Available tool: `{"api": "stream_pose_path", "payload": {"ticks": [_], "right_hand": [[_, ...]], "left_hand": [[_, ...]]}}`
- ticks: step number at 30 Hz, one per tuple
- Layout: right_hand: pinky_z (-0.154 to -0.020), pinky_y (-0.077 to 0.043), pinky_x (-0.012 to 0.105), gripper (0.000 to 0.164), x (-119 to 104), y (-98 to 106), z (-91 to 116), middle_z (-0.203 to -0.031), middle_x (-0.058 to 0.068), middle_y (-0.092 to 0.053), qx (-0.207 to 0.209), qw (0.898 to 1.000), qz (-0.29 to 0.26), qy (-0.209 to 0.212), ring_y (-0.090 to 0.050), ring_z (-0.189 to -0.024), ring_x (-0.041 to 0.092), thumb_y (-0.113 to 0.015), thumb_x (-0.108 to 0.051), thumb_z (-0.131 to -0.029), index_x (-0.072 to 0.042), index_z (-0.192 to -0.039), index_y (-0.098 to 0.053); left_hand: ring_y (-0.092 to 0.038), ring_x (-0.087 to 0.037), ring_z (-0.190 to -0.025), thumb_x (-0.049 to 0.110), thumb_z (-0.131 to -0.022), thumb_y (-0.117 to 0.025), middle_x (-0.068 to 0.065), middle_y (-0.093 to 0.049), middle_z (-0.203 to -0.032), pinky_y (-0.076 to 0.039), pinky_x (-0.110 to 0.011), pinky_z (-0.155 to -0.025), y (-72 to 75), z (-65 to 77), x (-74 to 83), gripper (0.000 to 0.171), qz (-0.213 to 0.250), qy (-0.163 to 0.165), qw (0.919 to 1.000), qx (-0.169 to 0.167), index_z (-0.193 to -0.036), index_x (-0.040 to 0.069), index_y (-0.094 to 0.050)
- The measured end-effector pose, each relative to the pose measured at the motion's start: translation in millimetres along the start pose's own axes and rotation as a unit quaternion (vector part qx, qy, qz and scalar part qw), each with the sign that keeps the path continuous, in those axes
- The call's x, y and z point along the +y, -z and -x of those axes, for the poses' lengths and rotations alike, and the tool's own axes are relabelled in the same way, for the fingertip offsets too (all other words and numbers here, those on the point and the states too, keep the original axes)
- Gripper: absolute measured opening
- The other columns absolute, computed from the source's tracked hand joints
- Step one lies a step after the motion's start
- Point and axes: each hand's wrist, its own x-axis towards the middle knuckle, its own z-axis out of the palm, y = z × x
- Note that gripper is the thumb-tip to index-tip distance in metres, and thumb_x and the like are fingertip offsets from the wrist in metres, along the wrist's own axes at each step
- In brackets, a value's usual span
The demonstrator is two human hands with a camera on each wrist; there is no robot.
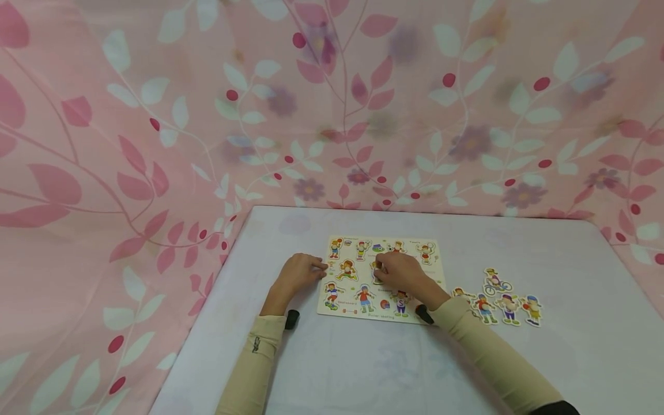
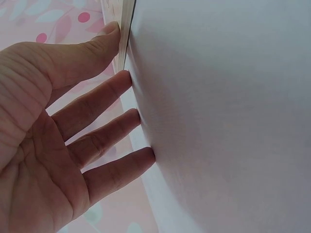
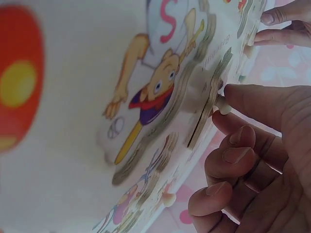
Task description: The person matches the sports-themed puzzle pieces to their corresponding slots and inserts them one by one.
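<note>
A pale puzzle board [image 1: 433, 274] printed with sports figures lies on the table. My right hand [image 1: 404, 273] is over its middle, where thumb and index finger pinch the small knob [image 3: 223, 105] of a puzzle piece [image 3: 206, 114]. That piece stands tilted close over the board, its picture mostly hidden. Beside it, a baseball figure piece [image 3: 163, 80] with an S on its shirt lies on the board. My left hand [image 1: 300, 272] is at the board's left edge. Its thumb touches the board's side [image 2: 124, 41], while the other fingers are extended with their tips at the white cloth.
Right of the board lie several loose figure pieces, among them a cyclist [image 1: 496, 282] and a yellow-shirted figure [image 1: 531, 311]; my right sleeve [image 1: 482, 334] partly covers one. A white cloth [image 1: 363, 369] covers the table. Behind hangs a pink floral curtain [image 1: 332, 115].
</note>
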Motion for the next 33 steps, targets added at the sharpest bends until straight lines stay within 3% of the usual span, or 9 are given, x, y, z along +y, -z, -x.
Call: {"api": "stream_pose_path", "payload": {"ticks": [8, 18, 23, 33], "right_hand": [[-0.053, -0.040, 0.029, 0.016, -0.2, -0.5, -0.3, -0.072, -0.007, -0.056, -0.012, 1.000, -0.004, -0.002, -0.050, -0.061, 0.011, -0.069, -0.029, -0.092, -0.016, -0.086, -0.062], [-0.058, -0.041, 0.031, 0.024, 7.5, 10.3, 3.8, -0.081, -0.005, -0.060, -0.008, 0.999, -0.033, 0.000, -0.050, -0.069, 0.013, -0.069, -0.026, -0.093, -0.012, -0.113, -0.071], [-0.057, -0.040, 0.028, 0.026, 6.5, 8.1, 5.0, -0.091, -0.003, -0.066, -0.033, 0.999, -0.027, -0.005, -0.050, -0.068, 0.011, -0.069, -0.027, -0.093, -0.013, -0.114, -0.073], [-0.058, -0.039, 0.030, 0.029, 9.6, 15.6, 14.9, -0.079, -0.005, -0.056, -0.016, 0.999, -0.024, -0.018, -0.048, -0.068, 0.013, -0.068, -0.025, -0.093, -0.013, -0.119, -0.069]], "left_hand": [[-0.060, -0.029, -0.118, 0.021, -0.084, -0.079, -0.006, -0.070, -0.118, -0.045, -0.045, -0.102, 0.0, -0.3, 0.4, 0.020, 0.002, 0.000, 1.0000, 0.000, -0.103, 0.014, -0.079], [-0.060, -0.029, -0.118, 0.022, -0.086, -0.078, -0.005, -0.070, -0.119, -0.044, -0.045, -0.102, -0.3, 0.7, -1.9, 0.019, -0.013, 0.004, 0.9999, -0.001, -0.103, 0.015, -0.080], [-0.061, -0.029, -0.116, 0.021, -0.085, -0.079, -0.006, -0.070, -0.117, -0.045, -0.045, -0.101, -0.2, 0.6, -1.6, 0.019, -0.007, -0.014, 0.9999, 0.007, -0.102, 0.013, -0.080], [-0.062, -0.031, -0.114, 0.019, -0.085, -0.079, -0.007, -0.070, -0.117, -0.046, -0.046, -0.100, -2.7, 0.8, -1.7, 0.019, -0.016, -0.022, 0.9995, 0.013, -0.102, 0.012, -0.079]]}}
